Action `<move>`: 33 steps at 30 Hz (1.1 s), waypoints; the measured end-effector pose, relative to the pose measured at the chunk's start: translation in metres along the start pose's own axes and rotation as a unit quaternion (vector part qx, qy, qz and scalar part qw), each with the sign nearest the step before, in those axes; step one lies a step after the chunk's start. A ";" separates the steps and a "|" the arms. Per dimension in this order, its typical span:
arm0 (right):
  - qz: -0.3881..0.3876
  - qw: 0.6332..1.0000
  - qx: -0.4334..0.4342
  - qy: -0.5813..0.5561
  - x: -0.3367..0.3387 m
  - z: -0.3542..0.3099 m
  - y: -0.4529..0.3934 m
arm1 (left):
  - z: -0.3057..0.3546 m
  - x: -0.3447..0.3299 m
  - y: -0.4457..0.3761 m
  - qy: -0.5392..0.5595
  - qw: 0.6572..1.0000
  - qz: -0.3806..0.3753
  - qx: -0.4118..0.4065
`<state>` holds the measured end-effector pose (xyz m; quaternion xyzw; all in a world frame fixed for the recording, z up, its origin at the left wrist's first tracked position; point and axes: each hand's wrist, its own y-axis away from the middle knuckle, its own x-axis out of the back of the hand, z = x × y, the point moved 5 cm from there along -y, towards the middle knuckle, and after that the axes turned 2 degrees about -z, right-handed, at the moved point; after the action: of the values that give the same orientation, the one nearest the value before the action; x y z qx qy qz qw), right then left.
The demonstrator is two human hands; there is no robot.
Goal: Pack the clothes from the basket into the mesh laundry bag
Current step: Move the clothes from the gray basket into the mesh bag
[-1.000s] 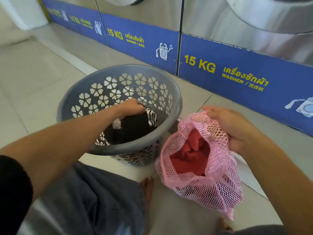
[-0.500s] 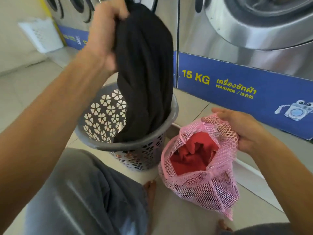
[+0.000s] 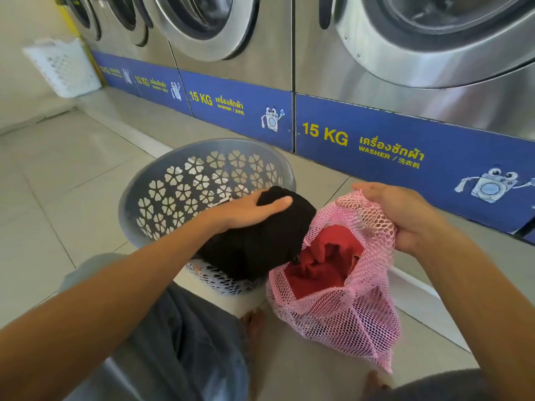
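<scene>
Head view: my left hand [image 3: 246, 211] grips a bunched black garment [image 3: 260, 241], thumb laid along its top and fingers curled under it, holding it over the near rim of the basket [image 3: 139, 198], its lower edge at the mouth of the bag [image 3: 338, 308]. My right hand [image 3: 399, 212] pinches the bag's far rim, fingers curled into the pink mesh, holding the mouth open. A red garment [image 3: 321, 264] lies inside the bag. The bag's bottom rests on the floor [image 3: 58, 175] just right of the grey basket, touching it. My knees in grey cloth frame the bottom edge. Behind stand steel washers [image 3: 376, 68] with blue panels [image 3: 434, 157] reading 15 KG, and a white basket [image 3: 63, 68] far left.
</scene>
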<state>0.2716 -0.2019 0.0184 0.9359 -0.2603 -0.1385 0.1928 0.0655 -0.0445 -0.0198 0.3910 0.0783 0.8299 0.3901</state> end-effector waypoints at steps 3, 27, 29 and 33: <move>-0.001 1.000 0.003 0.016 -0.005 -0.002 -0.002 | -0.004 -0.001 -0.003 0.023 0.999 -0.022 0.000; 0.001 1.000 0.015 0.012 -0.002 -0.002 0.000 | 0.012 0.040 0.031 0.202 0.974 0.059 0.079; 0.001 1.000 0.014 0.016 0.001 -0.001 -0.002 | -0.005 0.036 0.026 0.135 0.982 0.043 0.122; 0.002 0.999 0.011 0.030 -0.001 -0.001 -0.006 | -0.009 0.039 0.020 0.066 0.990 -0.031 0.120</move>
<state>0.2741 -0.1967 0.0171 0.9412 -0.2577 -0.1069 0.1907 0.0319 -0.0287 0.0055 0.3767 0.2152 0.8261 0.3598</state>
